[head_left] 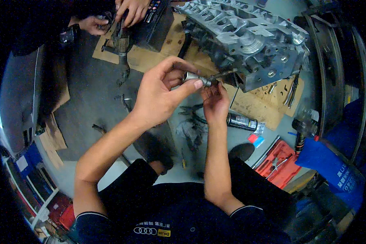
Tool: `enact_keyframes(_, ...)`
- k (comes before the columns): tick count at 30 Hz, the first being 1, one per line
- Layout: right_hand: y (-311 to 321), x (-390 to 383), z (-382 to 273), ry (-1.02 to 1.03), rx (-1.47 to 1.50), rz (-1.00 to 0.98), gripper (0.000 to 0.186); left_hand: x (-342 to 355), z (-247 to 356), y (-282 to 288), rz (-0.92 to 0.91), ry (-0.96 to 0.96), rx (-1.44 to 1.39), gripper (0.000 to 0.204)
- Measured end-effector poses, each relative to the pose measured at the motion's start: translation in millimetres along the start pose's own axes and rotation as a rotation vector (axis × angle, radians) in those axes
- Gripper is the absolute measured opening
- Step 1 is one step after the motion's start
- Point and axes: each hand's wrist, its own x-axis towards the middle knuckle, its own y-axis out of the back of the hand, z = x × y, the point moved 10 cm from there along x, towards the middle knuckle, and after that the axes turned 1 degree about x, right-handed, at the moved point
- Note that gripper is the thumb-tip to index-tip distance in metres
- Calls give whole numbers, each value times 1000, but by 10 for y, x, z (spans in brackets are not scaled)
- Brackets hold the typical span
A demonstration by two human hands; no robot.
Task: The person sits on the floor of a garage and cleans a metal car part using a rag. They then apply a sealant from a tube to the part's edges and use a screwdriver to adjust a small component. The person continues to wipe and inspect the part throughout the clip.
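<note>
My left hand point(160, 94) pinches a shiny silver socket point(190, 76) between thumb and fingers. The socket's narrower end points right, toward my right hand point(216, 105). My right fingers are closed around a small dark piece at that end; its exact kind is partly hidden by them. A thin dark rod point(225, 73) shows just beyond my right fingertips, and I cannot tell whether it joins the socket. Both hands are raised in front of a large silver engine block point(256, 44), apart from its near corner.
At upper left a co-worker's hands point(130, 10) are over a dark metal part point(122, 44). Cardboard point(262, 106) with loose tools lies under the block. A black spray can point(242, 121), pliers point(195, 112) and a red tool case point(278, 164) lie nearby.
</note>
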Motion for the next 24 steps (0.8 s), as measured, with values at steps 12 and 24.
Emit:
enact_keyframes(12, -1, 34, 187, -62, -22, 1, 25, 11, -216, -94, -104, 125, -209, 35)
enact_keyframes(24, -77, 24, 315, -88, -170, -50, 33, 79, -324, -280, -227, 447, -288, 27)
